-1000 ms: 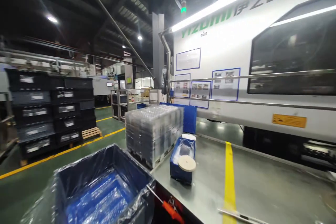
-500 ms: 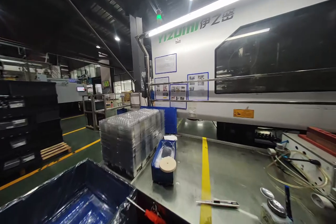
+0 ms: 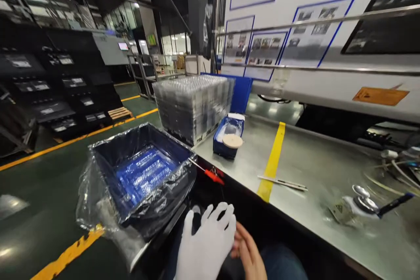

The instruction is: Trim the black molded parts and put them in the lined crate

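Note:
My left hand (image 3: 206, 243) is at the bottom centre in a white glove, its fingers spread and pointing up. My bare right hand (image 3: 247, 251) lies just right of it, fingers curled against the glove's edge. Both hands hover in front of the dark edge of the steel table (image 3: 311, 170). Left of them stands a blue crate (image 3: 131, 140) lined with a clear plastic bag. A red-handled tool (image 3: 211, 176) lies at the table edge between the crate and my hands.
On the table are a stack of clear trays (image 3: 193, 105), a small blue bin (image 3: 223, 151) with a round pale disc (image 3: 232, 141), a thin metal strip (image 3: 282, 182) and a small metal device (image 3: 357, 201). A white machine (image 3: 328, 78) stands behind. Black crates (image 3: 59, 96) stand left.
The view has tipped down and swung left. My two hands, out of sight before, have come into view at the bottom. The lined blue crate now shows whole.

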The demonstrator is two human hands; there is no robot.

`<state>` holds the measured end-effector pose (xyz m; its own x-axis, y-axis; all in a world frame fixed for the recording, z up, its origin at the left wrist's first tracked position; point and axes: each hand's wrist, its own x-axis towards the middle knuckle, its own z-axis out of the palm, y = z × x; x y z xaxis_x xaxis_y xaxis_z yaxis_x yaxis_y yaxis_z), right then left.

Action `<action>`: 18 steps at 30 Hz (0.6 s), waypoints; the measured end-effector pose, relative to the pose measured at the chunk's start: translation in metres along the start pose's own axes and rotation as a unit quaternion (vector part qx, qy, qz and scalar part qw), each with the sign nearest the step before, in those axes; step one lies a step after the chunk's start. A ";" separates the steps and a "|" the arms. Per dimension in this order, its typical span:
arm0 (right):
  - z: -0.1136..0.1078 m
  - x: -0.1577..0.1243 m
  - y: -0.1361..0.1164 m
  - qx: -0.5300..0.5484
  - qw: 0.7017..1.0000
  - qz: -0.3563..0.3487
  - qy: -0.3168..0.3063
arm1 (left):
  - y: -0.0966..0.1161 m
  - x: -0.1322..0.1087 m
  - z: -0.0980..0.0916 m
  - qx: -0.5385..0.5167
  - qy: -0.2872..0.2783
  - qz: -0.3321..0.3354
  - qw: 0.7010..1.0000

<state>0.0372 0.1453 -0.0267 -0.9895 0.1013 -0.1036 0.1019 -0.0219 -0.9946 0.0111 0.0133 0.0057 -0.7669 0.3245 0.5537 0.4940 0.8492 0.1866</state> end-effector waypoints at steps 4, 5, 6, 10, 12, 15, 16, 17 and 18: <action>-0.012 0.020 -0.008 0.001 0.997 0.068 0.031 | 0.029 -0.008 -0.001 0.308 0.110 0.182 0.927; -0.014 0.022 -0.008 -0.006 0.996 0.076 0.047 | 0.033 -0.014 0.002 0.297 0.105 0.179 0.932; -0.015 0.023 -0.008 -0.012 0.995 0.080 0.067 | 0.036 -0.021 0.006 0.272 0.092 0.166 0.943; -0.015 0.012 0.001 -0.025 0.988 0.085 0.129 | 0.036 -0.052 0.032 0.119 -0.002 0.087 0.989; -0.014 0.005 0.008 -0.029 0.985 0.088 0.145 | 0.037 -0.061 0.043 0.003 -0.066 0.026 0.997; -0.018 0.000 0.015 -0.038 0.981 0.085 0.168 | 0.041 -0.060 0.049 -0.259 -0.153 -0.111 0.947; -0.020 0.000 0.015 -0.043 0.980 0.081 0.178 | 0.042 -0.057 0.048 -0.354 -0.176 -0.150 0.906; -0.024 0.000 0.016 -0.049 0.978 0.076 0.190 | 0.041 -0.053 0.045 -0.431 -0.194 -0.178 0.863; -0.027 0.002 0.015 -0.055 0.976 0.071 0.200 | 0.040 -0.048 0.041 -0.494 -0.211 -0.200 0.819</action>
<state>0.0399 0.1719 -0.0423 -0.8472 0.4861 -0.2142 0.2668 0.0408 -0.9629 0.0506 0.0487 -0.0473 -0.9191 0.3941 -0.0035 0.0986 0.2385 0.9661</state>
